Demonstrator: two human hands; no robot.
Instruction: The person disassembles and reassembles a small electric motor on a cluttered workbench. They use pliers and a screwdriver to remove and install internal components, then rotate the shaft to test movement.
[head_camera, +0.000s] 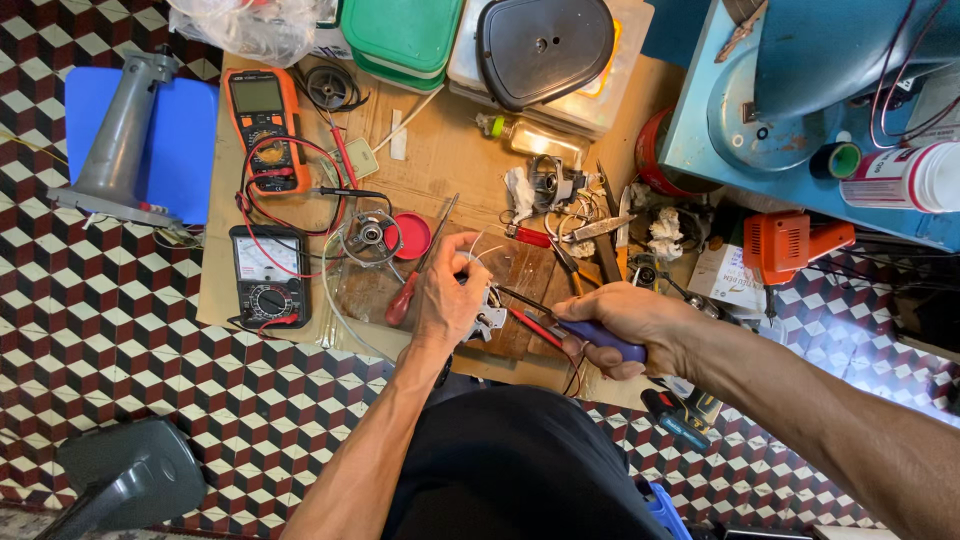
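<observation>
Gripping small white part (487, 318), L hand (448, 292) closed; R hand (620, 322) clamps purple-handled tool (600, 345) at board edge (300, 325).

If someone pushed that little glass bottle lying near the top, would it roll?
Probably. The glass bottle lies on its side and looks round, so a sideways push would likely roll it across the cardboard sheet. It looks smooth, perhaps slippery, and, if glass, could break if it fell.

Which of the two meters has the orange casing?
The upper multimeter, farthest from the hands; the lower meter is black with a white needle dial.
</observation>
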